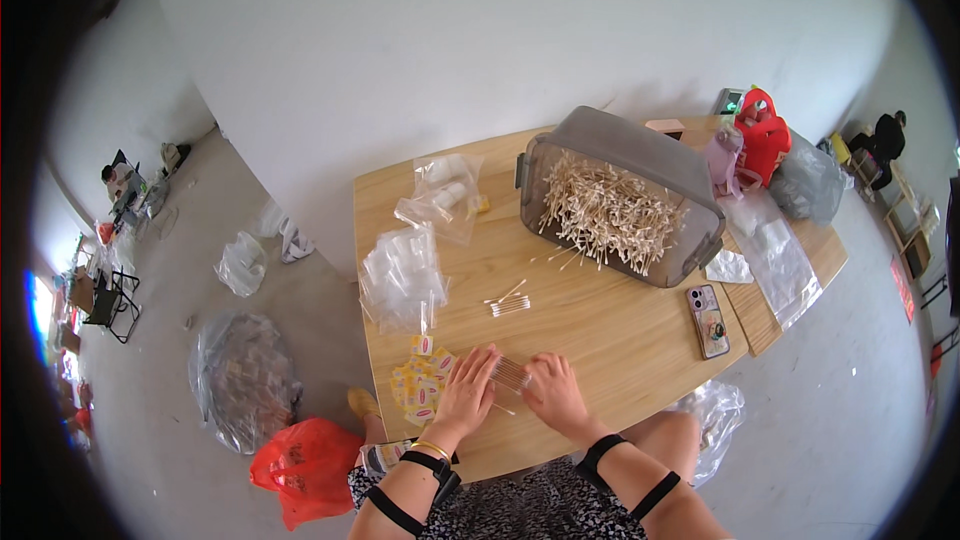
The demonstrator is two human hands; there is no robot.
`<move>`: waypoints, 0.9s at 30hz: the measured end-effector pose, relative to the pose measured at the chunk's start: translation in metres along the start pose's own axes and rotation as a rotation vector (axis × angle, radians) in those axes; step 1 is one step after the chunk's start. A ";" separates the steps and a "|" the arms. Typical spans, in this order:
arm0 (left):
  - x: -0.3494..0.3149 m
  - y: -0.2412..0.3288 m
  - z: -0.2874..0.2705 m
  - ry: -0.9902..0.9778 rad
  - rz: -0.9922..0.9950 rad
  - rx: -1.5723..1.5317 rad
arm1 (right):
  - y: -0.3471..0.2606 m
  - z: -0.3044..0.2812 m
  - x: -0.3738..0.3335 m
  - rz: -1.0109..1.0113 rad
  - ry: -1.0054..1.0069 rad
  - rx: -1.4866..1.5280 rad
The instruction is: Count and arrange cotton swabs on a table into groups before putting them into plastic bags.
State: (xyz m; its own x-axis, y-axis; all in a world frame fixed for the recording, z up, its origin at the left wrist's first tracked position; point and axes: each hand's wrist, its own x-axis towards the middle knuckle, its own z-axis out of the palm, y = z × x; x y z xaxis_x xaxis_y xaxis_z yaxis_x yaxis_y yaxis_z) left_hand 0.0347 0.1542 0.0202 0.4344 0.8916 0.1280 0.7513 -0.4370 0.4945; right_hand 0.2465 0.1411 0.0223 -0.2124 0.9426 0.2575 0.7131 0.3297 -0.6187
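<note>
Near the front edge of the wooden table, a small row of cotton swabs (511,373) spans the gap between my hands. My left hand (468,387) closes on the row's left end, and my right hand (556,392) grips the right end with bent fingers. One loose swab lies just below them. Beyond my hands rests another short row of swabs (510,307), with a few stray ones beside it. Yellow and white small labels (420,383) are heaped left of my left hand. Clear plastic bags (403,280) are piled farther left.
A grey translucent bin (640,143) lies tipped on its side, full of loose swabs (610,210). A phone (708,321), plastic sleeves (775,255), a pink bottle (722,155) and a red bag (763,145) are right. Red (305,470) and clear bags (245,370) sit left on the floor.
</note>
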 end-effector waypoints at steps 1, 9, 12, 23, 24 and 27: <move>0.004 -0.001 -0.003 -0.004 -0.001 0.003 | -0.009 0.002 -0.005 0.002 0.000 0.005; 0.036 0.014 0.000 0.068 0.028 0.011 | -0.028 0.023 -0.022 0.004 -0.055 -0.121; 0.027 0.010 0.006 0.143 -0.042 0.019 | -0.020 0.019 -0.022 -0.012 -0.024 -0.105; -0.015 0.023 0.017 0.180 -0.221 0.013 | -0.008 0.000 -0.011 -0.057 -0.141 -0.063; -0.019 0.025 0.019 0.132 -0.235 0.038 | -0.006 -0.002 -0.011 -0.033 -0.072 -0.034; -0.027 0.035 0.026 -0.011 -0.011 0.379 | 0.002 -0.006 -0.018 0.022 0.022 0.005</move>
State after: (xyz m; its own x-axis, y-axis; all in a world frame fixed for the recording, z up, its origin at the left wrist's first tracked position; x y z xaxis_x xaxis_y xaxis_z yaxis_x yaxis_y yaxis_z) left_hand 0.0623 0.1115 0.0116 0.4293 0.8959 0.1143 0.8854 -0.4425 0.1426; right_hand 0.2558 0.1241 0.0208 -0.1823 0.9483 0.2598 0.7143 0.3093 -0.6277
